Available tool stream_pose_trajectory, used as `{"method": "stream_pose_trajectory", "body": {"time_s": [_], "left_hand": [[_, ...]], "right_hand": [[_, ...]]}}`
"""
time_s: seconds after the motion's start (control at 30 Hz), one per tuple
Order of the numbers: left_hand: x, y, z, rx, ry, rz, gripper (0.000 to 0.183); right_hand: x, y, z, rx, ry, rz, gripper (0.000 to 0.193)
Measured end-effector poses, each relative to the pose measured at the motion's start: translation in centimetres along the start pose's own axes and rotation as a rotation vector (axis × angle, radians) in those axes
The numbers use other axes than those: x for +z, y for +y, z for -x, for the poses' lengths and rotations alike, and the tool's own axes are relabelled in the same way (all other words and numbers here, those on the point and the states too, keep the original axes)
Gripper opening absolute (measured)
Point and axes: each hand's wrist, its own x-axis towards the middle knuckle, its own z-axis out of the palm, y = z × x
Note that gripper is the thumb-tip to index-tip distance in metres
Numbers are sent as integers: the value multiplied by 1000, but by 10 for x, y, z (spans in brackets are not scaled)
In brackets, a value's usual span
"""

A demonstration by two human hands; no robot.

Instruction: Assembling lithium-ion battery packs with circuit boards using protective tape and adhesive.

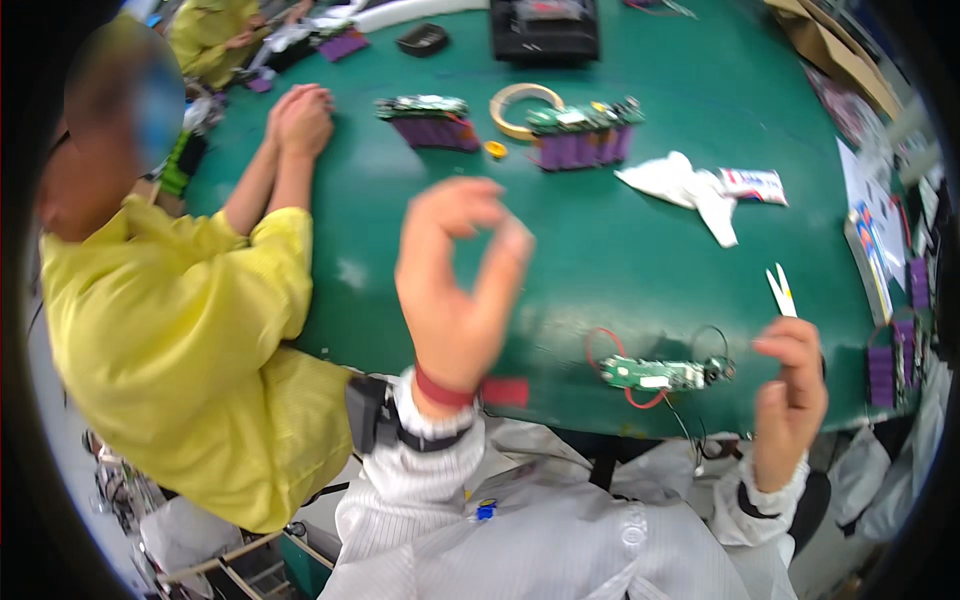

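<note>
**Two hands raised over a green tabletop, tweezers in the right**

From the head camera, the person in the white striped coat is holding both hands up above the near edge of the green tabletop (620,250). The left hand (455,285) is hovering in the air, blurred by motion, its thumb and forefinger curling toward each other in a loose ring; the grip is empty and part open, with nothing between the fingers. A dark red band is sitting at that wrist.

The right hand (790,395) is closing its grip on a pair of white tweezers (781,290), whose two tips are pointing up and away from the person, slightly spread. The tweezers are being held clear of the tabletop, near its right edge.

Between the two hands, a small green circuit board (655,374) is lying flat close to the near edge, with red and black wires looping around it. It is touching neither hand.

Farther back, two purple battery packs (582,145) (432,125) topped with green boards are resting near the middle, with a tan roll of tape (512,100) lying between them. A crumpled white cloth (685,190) is lying to the right of them, just beside a small white tube (755,185).

To the left, another person in a yellow coat (190,350) is leaning on the tabletop, with clasped hands (300,118) resting on it.
</note>
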Motion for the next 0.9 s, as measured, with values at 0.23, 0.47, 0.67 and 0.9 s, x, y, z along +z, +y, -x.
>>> {"method": "stream_pose_trajectory", "body": {"time_s": [0.23,0.47,0.67,0.9], "left_hand": [[-61,-152,-96,-287,77,-209,95],[-84,-219,-127,-395,-170,320,49],[-75,-193,-106,-368,-34,185,27],[-95,-125,-47,-449,-34,295,27]], "right_hand": [[-63,18,-1,59,102,209,20],[-89,35,-62,210,-81,297,20],[-103,101,-68,312,-275,725,29],[-91,131,-121,147,-225,494,31]]}}
